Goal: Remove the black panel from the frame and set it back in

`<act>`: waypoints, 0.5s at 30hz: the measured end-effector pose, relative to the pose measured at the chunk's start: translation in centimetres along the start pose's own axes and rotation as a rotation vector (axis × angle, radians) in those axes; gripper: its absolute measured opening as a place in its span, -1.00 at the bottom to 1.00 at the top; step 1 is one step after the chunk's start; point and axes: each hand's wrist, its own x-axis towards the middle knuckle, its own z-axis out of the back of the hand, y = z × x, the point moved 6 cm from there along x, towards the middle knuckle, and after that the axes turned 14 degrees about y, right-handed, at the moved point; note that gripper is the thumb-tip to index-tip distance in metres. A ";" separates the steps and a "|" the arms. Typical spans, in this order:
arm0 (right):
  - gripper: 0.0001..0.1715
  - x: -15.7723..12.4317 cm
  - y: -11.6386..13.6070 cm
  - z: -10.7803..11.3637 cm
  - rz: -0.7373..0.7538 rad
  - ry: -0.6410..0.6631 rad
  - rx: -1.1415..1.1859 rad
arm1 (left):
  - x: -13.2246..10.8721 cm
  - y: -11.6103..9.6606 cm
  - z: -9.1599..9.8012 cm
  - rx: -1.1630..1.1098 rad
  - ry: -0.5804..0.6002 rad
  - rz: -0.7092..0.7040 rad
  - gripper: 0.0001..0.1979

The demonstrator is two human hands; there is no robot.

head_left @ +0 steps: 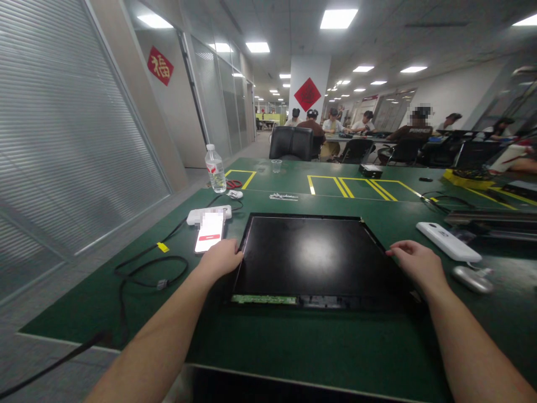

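Observation:
A large black flat screen panel (312,254) lies face up on the green table (293,347) in front of me, with a strip of green circuit board along its near edge. My left hand (220,258) grips the panel's left edge, fingers curled around it. My right hand (415,263) rests on the panel's right edge, with its fingers bent over the rim.
A phone (209,232) and a white power strip (208,214) lie left of the panel, with a black cable (146,274) looped nearby. A water bottle (215,168) stands at the back left. White devices (448,242) lie at the right. Several people sit at tables behind.

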 end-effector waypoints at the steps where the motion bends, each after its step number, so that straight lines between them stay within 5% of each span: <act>1: -0.76 0.0 0.0 0.2 0.007 -0.024 -0.018 | 0.0 -0.1 0.0 0.009 0.011 0.000 -0.75; 15: -0.73 1.2 -1.3 -1.1 0.000 0.077 -0.075 | 0.4 -0.2 0.0 0.043 -0.002 -0.015 -0.74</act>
